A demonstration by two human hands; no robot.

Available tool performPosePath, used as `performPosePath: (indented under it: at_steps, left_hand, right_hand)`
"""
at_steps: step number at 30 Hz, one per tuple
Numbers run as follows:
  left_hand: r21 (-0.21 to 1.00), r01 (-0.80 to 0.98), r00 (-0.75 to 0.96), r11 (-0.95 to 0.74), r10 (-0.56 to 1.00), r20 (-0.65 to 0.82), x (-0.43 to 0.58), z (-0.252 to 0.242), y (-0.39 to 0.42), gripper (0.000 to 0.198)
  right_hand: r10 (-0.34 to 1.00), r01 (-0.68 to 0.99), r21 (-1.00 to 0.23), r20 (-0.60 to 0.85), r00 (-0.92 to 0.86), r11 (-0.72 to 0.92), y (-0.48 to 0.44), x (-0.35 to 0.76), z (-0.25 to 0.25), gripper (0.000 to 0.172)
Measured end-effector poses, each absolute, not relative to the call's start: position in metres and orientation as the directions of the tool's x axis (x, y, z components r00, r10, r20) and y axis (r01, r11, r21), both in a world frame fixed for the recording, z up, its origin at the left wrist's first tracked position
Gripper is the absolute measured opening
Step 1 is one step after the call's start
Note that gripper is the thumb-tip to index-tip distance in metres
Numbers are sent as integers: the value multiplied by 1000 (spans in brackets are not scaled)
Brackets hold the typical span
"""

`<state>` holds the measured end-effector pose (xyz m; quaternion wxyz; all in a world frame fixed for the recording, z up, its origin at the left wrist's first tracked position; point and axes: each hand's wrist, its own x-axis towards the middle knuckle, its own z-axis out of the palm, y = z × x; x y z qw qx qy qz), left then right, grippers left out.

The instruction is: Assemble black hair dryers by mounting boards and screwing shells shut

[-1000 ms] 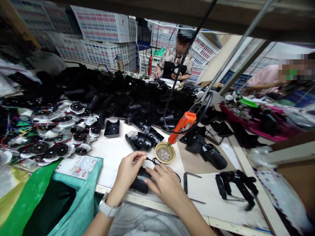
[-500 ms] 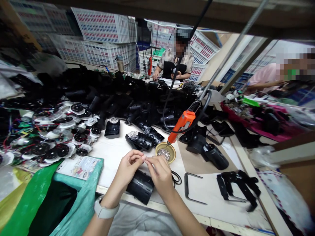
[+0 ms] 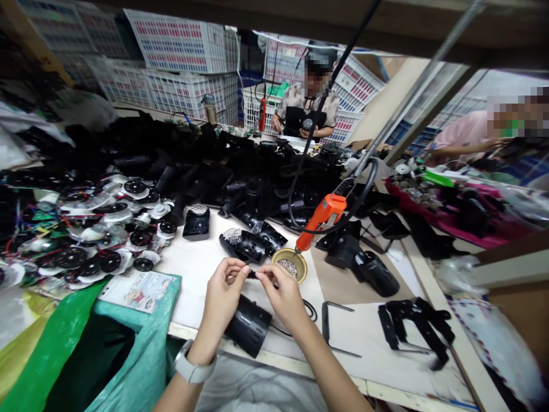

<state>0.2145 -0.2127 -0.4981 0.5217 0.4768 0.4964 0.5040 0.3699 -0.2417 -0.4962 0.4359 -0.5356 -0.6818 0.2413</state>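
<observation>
While both forearms are reaching in over the near edge of the worktable [image 3: 189,300], the left hand [image 3: 225,286] and the right hand [image 3: 281,289] are meeting fingertip to fingertip, each narrowed to a pinch on a small black piece [image 3: 252,274]. That piece is sitting between the two hands, above the table and just left of a yellowish bowl [image 3: 303,270], but it is showing too little of itself for its shape to be told. Below the hands, a glossy black cylindrical housing [image 3: 249,327] is lying on its side near the table's front edge, partly hidden by the left hand. A black cord [image 3: 310,311] is running from beside the housing behind the right forearm and is curling into a loop to the right of it. The bowl is holding a heap of small metal screws [image 3: 287,266], and an orange electric screwdriver [image 3: 321,220] is hanging tilted with its tip pointing down into it. Further right, a thin black U-shaped bracket [image 3: 326,329] is lying flat, and a cluster of black brackets [image 3: 414,323] is resting beyond it. Behind the bowl, black shells [image 3: 244,246] are lying on the white surface; on the left, round fan-like parts with wires [image 3: 109,229] are forming a pile. Across the table, a co-worker in a black apron [image 3: 306,120] is holding both hands low over the work surface.
</observation>
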Motion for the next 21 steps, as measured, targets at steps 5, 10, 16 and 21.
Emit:
performPosePath:
  at_steps: [5,10,16,21]
  left_hand:
    - [999,-46,-55,11,998,-14,219,-498,-209,25]
    - [989,-144,-191,-26,982,-2,224,-498,-209,31]
    - [945,-323,-358,-57,931,-66,219,-495,-211,38]
    - [897,-432,-454,-98,883,-122,214,-494,-214,49]
  right_hand:
    - [971,518,-824,151,-188,229,-245,373,-492,13]
    - [952,589,-778,42,-302,221,-244,371,-489,14]
    - [955,622,-757,9,-296,200,-234,373,-488,14]
    - [964,662,-721,29,-262,202,-246,364,-479,7]
